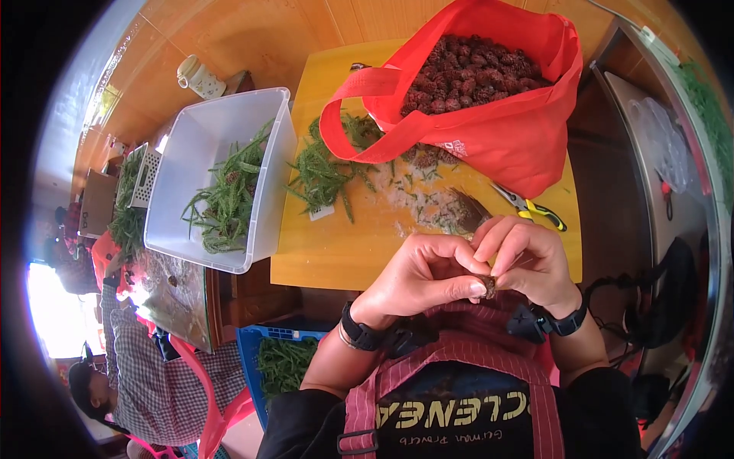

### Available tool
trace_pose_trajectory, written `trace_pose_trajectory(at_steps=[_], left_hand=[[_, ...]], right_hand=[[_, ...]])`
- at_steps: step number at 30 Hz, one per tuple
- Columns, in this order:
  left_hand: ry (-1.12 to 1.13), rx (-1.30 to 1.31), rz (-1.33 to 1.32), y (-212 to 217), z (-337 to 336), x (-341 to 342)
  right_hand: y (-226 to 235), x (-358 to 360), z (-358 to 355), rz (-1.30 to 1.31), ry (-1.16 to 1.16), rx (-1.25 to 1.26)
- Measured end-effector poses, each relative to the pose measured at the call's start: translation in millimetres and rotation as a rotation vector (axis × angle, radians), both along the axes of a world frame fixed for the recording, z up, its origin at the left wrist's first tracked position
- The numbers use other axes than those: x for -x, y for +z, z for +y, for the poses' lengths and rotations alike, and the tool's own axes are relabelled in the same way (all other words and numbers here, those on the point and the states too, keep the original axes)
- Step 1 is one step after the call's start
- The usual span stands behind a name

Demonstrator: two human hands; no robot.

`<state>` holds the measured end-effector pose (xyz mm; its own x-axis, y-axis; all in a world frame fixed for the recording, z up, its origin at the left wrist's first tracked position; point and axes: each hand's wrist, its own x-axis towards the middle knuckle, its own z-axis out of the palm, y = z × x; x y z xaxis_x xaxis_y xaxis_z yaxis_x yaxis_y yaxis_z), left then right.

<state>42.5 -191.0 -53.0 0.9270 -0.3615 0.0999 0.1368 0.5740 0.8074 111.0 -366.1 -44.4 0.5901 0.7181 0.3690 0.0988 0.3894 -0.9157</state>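
A small brown cone-like piece [488,286] is pinched between the thumb and fingers of my left hand [432,275], just in front of my apron. My right hand [531,260] is closed too, its fingertips pressed against the top of the same piece; my fingers hide most of it. Beyond my hands, pale crumbs and green bits [424,203] litter the yellow table [329,256]. Pliers with yellow and black handles [539,210] lie past my right hand. A pile of green artificial pine sprigs [317,180] rests on the table to the left.
A red cloth bag [497,138] full of dark red-brown pine cones [470,76] stands at the back. To the left is a clear plastic bin [271,180] with more sprigs. Below it sits a blue crate [248,359] of greenery. Another person [164,390] works at far left.
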Motion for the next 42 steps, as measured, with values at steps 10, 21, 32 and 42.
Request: trace_pose_trajectory(at_steps=[10, 21, 32, 42], left_hand=[[0.392, -0.663, -0.429, 12, -11, 0], [0.593, -0.771, -0.578, -1, -27, -3], [0.270, -0.021, -0.083, -13, -13, -4], [0.226, 0.098, -0.045, -16, -2, -5]], right_hand=[[-4, 14, -2, -0.030, -0.272, 0.024], [-25, 23, -2, 0.250, -0.324, -0.136], [-69, -39, -96, -0.547, -0.507, 1.176], [-73, -37, -92, -0.646, -0.507, 1.111]])
